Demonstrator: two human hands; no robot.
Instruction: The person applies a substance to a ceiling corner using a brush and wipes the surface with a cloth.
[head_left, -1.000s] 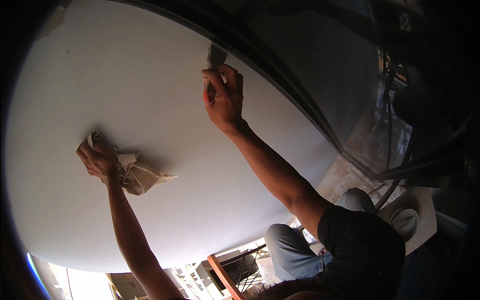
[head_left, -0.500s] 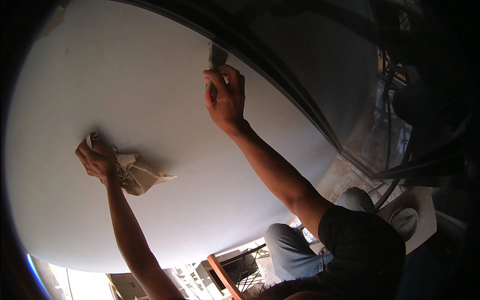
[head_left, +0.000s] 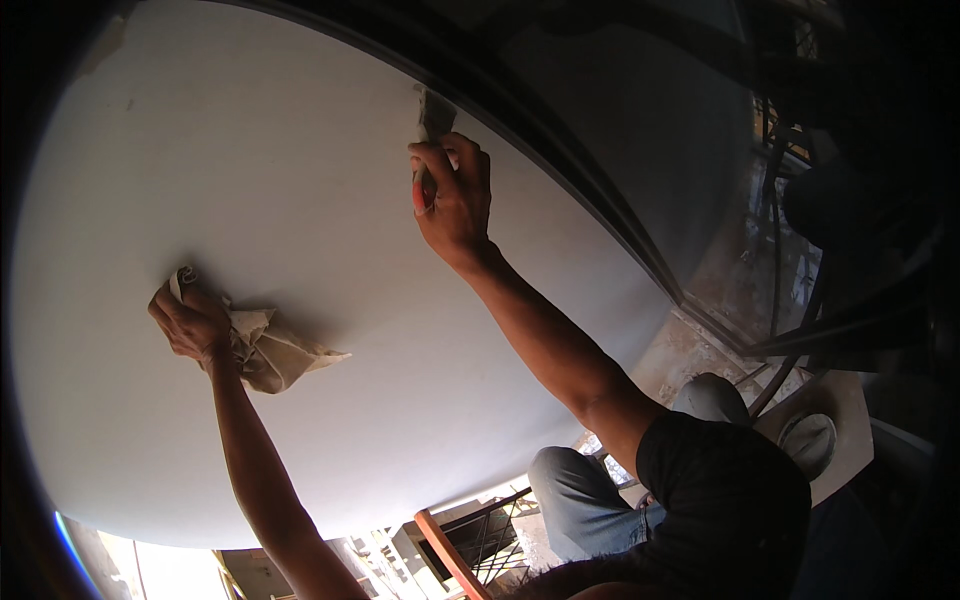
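Note:
My left hand point(head_left: 190, 322) is closed on a crumpled beige cloth point(head_left: 272, 352) and rests against the pale wall point(head_left: 320, 200). Part of the cloth hangs out to the right of the wrist. Higher up and to the right, my right hand point(head_left: 455, 190) grips a putty knife point(head_left: 436, 112) by its handle, on which a red patch shows. The knife's grey blade points up and lies at the wall close to the dark frame. How firmly the blade touches the surface I cannot tell.
A dark frame point(head_left: 560, 165) curves along the wall's right side, with a dark glossy panel beyond it. At lower right a round container point(head_left: 807, 445) sits on a board point(head_left: 850, 400). An orange-brown bar point(head_left: 448, 555) stands at the bottom, near my bent jeans-clad knee point(head_left: 570, 490).
Almost nothing differs. My left hand with the cloth and my right hand with the putty knife have shifted only very slightly.

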